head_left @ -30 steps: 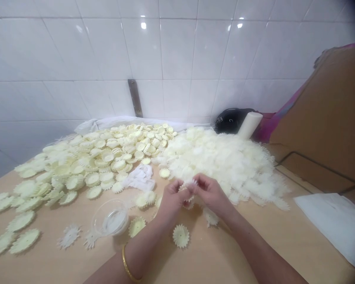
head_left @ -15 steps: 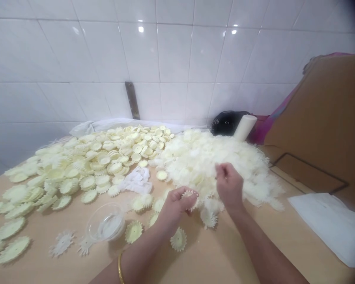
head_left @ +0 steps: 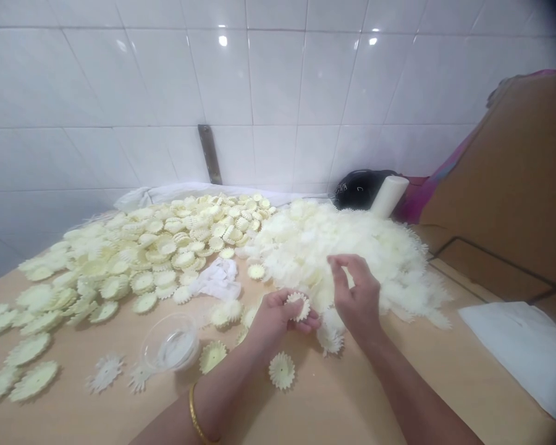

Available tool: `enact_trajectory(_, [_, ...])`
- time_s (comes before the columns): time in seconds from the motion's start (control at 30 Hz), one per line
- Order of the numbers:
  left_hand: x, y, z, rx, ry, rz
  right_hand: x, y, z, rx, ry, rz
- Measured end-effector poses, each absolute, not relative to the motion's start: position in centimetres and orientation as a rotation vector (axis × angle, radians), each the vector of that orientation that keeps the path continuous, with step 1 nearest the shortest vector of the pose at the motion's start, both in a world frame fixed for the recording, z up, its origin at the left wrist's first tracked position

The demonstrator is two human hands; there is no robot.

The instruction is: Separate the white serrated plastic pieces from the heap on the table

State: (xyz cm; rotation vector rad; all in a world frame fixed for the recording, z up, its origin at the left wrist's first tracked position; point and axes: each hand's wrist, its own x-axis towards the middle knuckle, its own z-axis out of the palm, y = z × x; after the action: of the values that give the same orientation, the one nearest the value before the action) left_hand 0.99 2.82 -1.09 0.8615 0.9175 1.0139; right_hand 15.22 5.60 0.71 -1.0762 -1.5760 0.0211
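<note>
Between the thumb and fingers of my left hand (head_left: 280,315) is a small cream flower-shaped disc (head_left: 301,307) with a notched edge, its face turned up. My right hand (head_left: 358,293) hovers just right of it, thumb and forefinger tips pinched together; anything between them is too small to make out. Behind that hand spreads a heap of thin, pale petal discs (head_left: 338,238). A single notched disc (head_left: 282,371) lies on the table below my left hand, and another whitish one (head_left: 330,339) sits between the hands.
Thicker yellowish discs (head_left: 162,247) are piled at left. A clear round tub (head_left: 171,346) with white contents stands near my left forearm, and a crumpled white cloth (head_left: 217,278) lies behind it. At right are a white roll (head_left: 389,196), a black bag (head_left: 364,188), cardboard (head_left: 505,167) and a white sheet (head_left: 519,352).
My right hand's fingers have uncurled from a tighter fist into a stretched pinch, shifting slightly left. The disc in my left hand is tilted more toward view, and its fingers have spread beneath it.
</note>
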Motion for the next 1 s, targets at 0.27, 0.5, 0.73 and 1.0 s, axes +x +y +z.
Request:
enact_trajectory(0.27, [0.6, 2.9, -1.3, 0.888, 0.959, 1.106, 14.1, 4.3, 1.1, -0.894, -1.875, 0.417])
enact_trajectory(0.5, [0.6, 3.0, -1.3, 0.841, 1.018, 1.114, 13.9, 4.2, 1.1, -0.952, -1.92, 0.713])
enact_trajectory(0.73, [0.8, 2.7, -0.5, 0.845, 0.935, 1.037, 13.8, 4.3, 0.7, -1.011, -1.82, 0.988])
enact_trajectory(1.0, [0.8, 2.8, -0.4, 0.817, 0.887, 1.062, 13.8, 4.6, 1.0, -1.012, -1.763, 1.05])
